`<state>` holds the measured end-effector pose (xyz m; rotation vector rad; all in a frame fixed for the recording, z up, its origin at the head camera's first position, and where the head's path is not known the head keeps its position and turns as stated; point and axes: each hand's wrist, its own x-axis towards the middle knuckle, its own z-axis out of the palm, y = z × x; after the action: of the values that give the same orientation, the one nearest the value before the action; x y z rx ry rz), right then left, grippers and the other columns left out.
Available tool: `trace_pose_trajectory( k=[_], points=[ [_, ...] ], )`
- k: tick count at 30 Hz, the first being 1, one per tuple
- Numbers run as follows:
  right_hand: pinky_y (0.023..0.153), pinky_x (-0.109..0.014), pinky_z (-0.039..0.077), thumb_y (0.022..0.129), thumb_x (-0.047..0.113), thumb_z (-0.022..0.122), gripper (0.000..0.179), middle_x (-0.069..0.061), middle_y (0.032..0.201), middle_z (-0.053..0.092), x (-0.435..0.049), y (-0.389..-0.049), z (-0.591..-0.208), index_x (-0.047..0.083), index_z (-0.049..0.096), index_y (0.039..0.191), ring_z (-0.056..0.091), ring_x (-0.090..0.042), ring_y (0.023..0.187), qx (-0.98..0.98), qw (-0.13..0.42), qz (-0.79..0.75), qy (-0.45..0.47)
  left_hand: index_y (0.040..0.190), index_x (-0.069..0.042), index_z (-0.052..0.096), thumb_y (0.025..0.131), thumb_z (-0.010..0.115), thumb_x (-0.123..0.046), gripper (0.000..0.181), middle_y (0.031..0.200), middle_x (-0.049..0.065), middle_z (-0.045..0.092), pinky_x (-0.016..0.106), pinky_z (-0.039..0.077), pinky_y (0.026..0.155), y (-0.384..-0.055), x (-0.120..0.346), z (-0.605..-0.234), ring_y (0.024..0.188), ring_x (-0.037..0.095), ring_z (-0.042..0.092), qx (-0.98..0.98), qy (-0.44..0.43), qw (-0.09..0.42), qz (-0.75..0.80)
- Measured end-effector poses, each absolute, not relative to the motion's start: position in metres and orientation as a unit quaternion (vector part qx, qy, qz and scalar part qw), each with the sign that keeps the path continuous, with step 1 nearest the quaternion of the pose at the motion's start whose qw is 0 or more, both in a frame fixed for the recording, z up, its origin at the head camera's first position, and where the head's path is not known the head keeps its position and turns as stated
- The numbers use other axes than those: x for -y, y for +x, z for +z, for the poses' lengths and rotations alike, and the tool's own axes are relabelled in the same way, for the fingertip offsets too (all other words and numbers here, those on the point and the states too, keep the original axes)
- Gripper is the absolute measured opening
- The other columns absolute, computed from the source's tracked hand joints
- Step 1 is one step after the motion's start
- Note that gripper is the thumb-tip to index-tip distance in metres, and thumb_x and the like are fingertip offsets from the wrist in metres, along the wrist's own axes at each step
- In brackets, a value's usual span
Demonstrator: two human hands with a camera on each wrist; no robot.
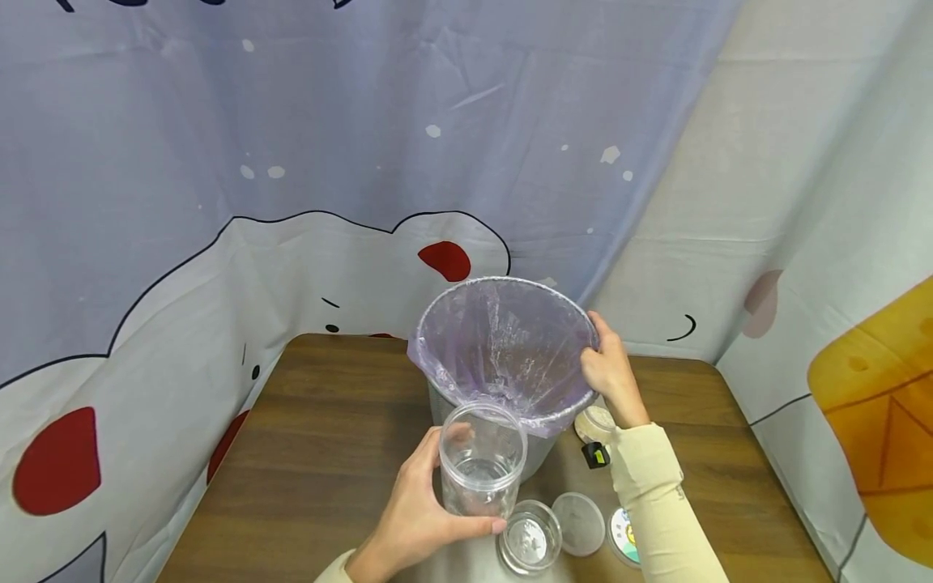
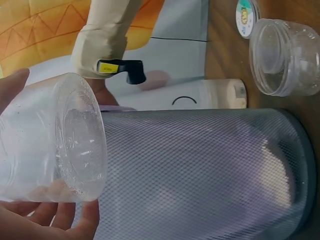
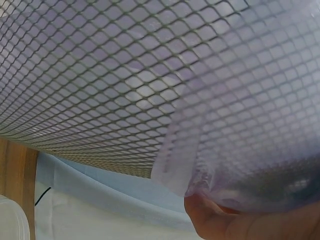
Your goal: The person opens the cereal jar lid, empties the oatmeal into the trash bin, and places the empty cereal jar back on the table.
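Note:
A clear plastic jar point(image 1: 483, 457) without a lid is gripped in my left hand point(image 1: 419, 518), thumb on one side and fingers round the other. It is held just in front of a mesh wastebasket point(image 1: 535, 457) lined with a thin purple bag point(image 1: 503, 348). In the left wrist view the jar's base point(image 2: 82, 137) faces the camera, and nothing shows inside. My right hand point(image 1: 615, 368) pinches the wastebasket's rim on its right side, over the folded bag edge. The right wrist view has the mesh wall point(image 3: 100, 90) close up, with my right hand point(image 3: 250, 222) at the rim.
Right of the wastebasket stand a second clear jar point(image 1: 530, 538), a translucent lid point(image 1: 579, 524) and a round lid with a coloured label point(image 1: 623, 534). Behind my right forearm is a container of pale contents point(image 1: 594, 423). A printed curtain point(image 1: 364, 146) hangs behind the wooden table point(image 1: 328, 437).

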<state>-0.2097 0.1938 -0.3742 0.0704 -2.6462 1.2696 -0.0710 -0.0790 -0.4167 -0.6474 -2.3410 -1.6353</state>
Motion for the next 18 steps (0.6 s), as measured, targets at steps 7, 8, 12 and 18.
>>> trace_pose_trajectory(
  k=[7, 8, 12, 18],
  points=[
    [0.107, -0.049, 0.025, 0.071, -0.006, 0.036, 0.069, -0.028, 0.139, 0.035, -0.194, -0.210, -0.375, -0.005, 0.027, 0.140, 0.032, -0.040, 0.128, 0.895, 0.103, 0.434, 0.027, 0.126, -0.028, 0.045, 0.049, 0.086, -0.048, 0.089, 0.119, -0.013, 0.052, 0.036, 0.042, 0.095, -0.065, 0.074, -0.438, 0.112, 0.011, 0.049, 0.793, -0.204, 0.074, -0.570],
    [0.107, -0.049, 0.025, 0.072, -0.006, 0.036, 0.069, -0.028, 0.139, 0.034, -0.194, -0.210, -0.375, -0.005, 0.027, 0.140, 0.032, -0.039, 0.128, 0.893, 0.102, 0.438, 0.027, 0.126, -0.029, 0.045, 0.048, 0.087, -0.047, 0.090, 0.119, -0.014, 0.052, 0.035, 0.042, 0.095, -0.064, 0.074, -0.442, 0.112, 0.010, 0.050, 0.793, -0.201, 0.075, -0.570],
    [0.107, -0.049, 0.024, 0.073, -0.007, 0.036, 0.068, -0.028, 0.139, 0.034, -0.194, -0.209, -0.375, -0.004, 0.027, 0.140, 0.032, -0.039, 0.128, 0.892, 0.100, 0.440, 0.027, 0.126, -0.025, 0.046, 0.047, 0.087, -0.047, 0.092, 0.119, -0.012, 0.052, 0.033, 0.043, 0.093, -0.063, 0.073, -0.453, 0.110, 0.011, 0.051, 0.798, -0.200, 0.087, -0.562],
    [0.107, -0.049, 0.025, 0.073, -0.006, 0.036, 0.068, -0.028, 0.139, 0.034, -0.194, -0.210, -0.375, -0.004, 0.027, 0.140, 0.032, -0.039, 0.128, 0.892, 0.101, 0.440, 0.023, 0.127, -0.020, 0.046, 0.047, 0.087, -0.047, 0.093, 0.119, -0.009, 0.053, 0.033, 0.045, 0.091, -0.061, 0.073, -0.465, 0.108, 0.011, 0.052, 0.801, -0.198, 0.089, -0.557]
  ],
)
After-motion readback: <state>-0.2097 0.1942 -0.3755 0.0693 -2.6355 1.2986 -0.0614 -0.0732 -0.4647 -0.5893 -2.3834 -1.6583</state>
